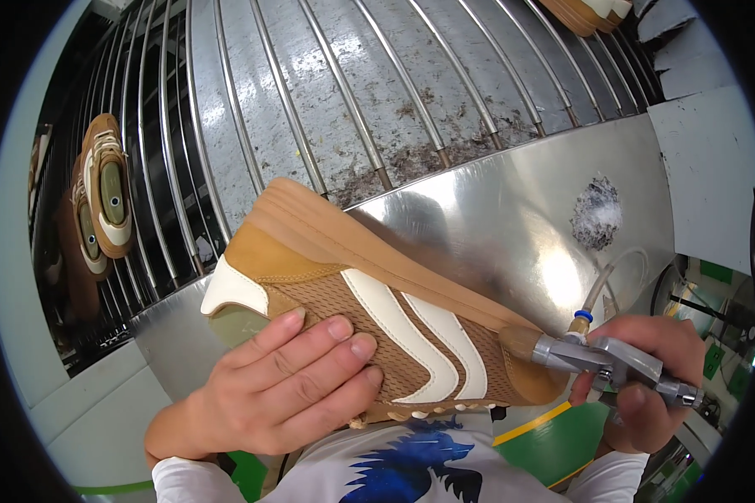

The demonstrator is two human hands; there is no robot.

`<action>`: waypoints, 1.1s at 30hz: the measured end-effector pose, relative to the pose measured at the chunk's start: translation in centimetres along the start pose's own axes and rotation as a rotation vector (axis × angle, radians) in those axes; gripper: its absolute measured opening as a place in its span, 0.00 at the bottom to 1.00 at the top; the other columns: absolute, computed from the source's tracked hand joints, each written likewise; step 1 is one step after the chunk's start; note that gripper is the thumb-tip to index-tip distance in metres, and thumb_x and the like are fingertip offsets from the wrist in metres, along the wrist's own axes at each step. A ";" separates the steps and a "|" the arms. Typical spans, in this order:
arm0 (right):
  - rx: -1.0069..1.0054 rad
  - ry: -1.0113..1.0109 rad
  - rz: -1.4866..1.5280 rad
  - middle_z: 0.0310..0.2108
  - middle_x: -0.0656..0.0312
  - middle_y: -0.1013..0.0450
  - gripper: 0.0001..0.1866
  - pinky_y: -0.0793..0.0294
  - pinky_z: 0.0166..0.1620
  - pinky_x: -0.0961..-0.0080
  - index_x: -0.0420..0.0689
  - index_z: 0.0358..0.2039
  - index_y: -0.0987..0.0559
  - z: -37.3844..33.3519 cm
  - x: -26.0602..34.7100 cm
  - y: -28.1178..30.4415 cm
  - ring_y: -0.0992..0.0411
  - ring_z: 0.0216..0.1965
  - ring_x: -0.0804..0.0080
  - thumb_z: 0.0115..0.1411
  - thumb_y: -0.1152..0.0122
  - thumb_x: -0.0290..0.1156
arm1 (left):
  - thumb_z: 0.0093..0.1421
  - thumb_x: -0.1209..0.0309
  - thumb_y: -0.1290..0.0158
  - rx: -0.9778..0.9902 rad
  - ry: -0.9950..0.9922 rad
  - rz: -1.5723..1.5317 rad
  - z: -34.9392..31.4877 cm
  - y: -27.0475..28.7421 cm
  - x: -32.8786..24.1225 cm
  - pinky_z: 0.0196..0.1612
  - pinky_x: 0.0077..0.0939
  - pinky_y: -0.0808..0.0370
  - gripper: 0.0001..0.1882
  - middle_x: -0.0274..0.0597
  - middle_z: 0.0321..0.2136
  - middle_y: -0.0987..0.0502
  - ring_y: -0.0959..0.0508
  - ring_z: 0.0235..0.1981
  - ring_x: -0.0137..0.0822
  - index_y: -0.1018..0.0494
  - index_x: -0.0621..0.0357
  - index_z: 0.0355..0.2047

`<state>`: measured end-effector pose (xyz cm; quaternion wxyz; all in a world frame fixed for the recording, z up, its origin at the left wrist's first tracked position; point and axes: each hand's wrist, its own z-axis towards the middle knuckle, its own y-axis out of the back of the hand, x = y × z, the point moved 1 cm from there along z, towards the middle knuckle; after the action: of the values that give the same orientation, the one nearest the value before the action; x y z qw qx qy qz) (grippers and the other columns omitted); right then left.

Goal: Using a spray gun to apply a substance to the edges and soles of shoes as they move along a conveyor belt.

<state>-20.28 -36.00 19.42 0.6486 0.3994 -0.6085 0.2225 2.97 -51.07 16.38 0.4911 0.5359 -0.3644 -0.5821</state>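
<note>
A tan sneaker with white side stripes and brown mesh lies tilted on its side in front of me, its sole facing away and its toe to the right. My left hand holds it near the heel, fingers flat along the mesh and thumb hidden. In my right hand is a silver metal brush gun, gripped by its body. Its brown bristle tip meets the shoe at the sole edge near the toe. A clear hose with a blue collar joins the gun from above.
Beyond the shoe runs a steel ledge with a rough white patch at right. Metal rollers stretch behind it. A pair of matching sneakers sits at far left, and another shoe at top right.
</note>
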 end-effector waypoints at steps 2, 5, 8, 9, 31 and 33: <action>0.097 -0.065 -0.019 0.24 0.48 0.28 0.28 0.29 0.16 0.80 0.27 0.33 0.28 -0.2 0.3 1.7 0.28 0.13 0.68 0.52 0.40 0.46 | 0.56 0.69 0.47 0.011 0.022 -0.013 0.5 0.2 -0.3 0.58 0.36 0.36 0.09 0.38 0.43 0.23 0.24 0.47 0.37 0.23 0.49 0.37; 0.238 -0.045 0.136 0.27 0.51 0.25 0.25 0.26 0.26 0.81 0.29 0.41 0.26 -0.2 -0.9 3.3 0.26 0.23 0.73 0.50 0.41 0.39 | 0.53 0.71 0.45 0.002 0.047 -0.021 1.1 0.3 -0.6 0.55 0.37 0.32 0.10 0.42 0.42 0.23 0.23 0.46 0.40 0.23 0.54 0.37; 0.119 -0.127 0.253 0.24 0.47 0.28 0.28 0.29 0.15 0.79 0.26 0.37 0.28 0.5 -2.5 3.5 0.28 0.14 0.66 0.50 0.41 0.43 | 0.50 0.73 0.44 0.076 0.082 -0.001 2.7 1.2 -0.9 0.51 0.37 0.28 0.13 0.47 0.42 0.23 0.23 0.45 0.42 0.23 0.58 0.37; 0.017 -0.175 0.295 0.22 0.49 0.28 0.28 0.29 0.17 0.79 0.28 0.42 0.29 0.6 -2.7 3.9 0.27 0.16 0.68 0.52 0.43 0.43 | 0.44 0.75 0.42 0.095 0.038 0.009 3.7 1.6 -0.8 0.47 0.35 0.25 0.19 0.52 0.40 0.23 0.22 0.42 0.44 0.25 0.63 0.39; 0.518 -0.706 0.121 0.24 0.44 0.26 0.25 0.26 0.14 0.76 0.24 0.39 0.28 16.5 -3.8 0.0 0.26 0.16 0.63 0.48 0.45 0.35 | 0.53 0.74 0.52 0.204 0.375 -0.511 -2.0 0.6 -1.4 0.47 0.50 0.28 0.29 0.67 0.51 0.34 0.29 0.49 0.64 0.40 0.62 0.57; 0.449 -0.782 -0.018 0.24 0.45 0.26 0.24 0.26 0.16 0.76 0.26 0.40 0.27 17.0 -2.8 -1.3 0.26 0.16 0.64 0.47 0.43 0.34 | 0.53 0.75 0.52 0.188 0.371 -0.557 -2.1 0.3 -0.9 0.48 0.51 0.28 0.28 0.67 0.51 0.34 0.29 0.49 0.65 0.40 0.61 0.57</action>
<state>-30.13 -49.61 15.40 0.2692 0.5895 -0.7410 0.1760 5.02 -50.10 16.56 0.3199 0.7542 -0.1609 -0.5504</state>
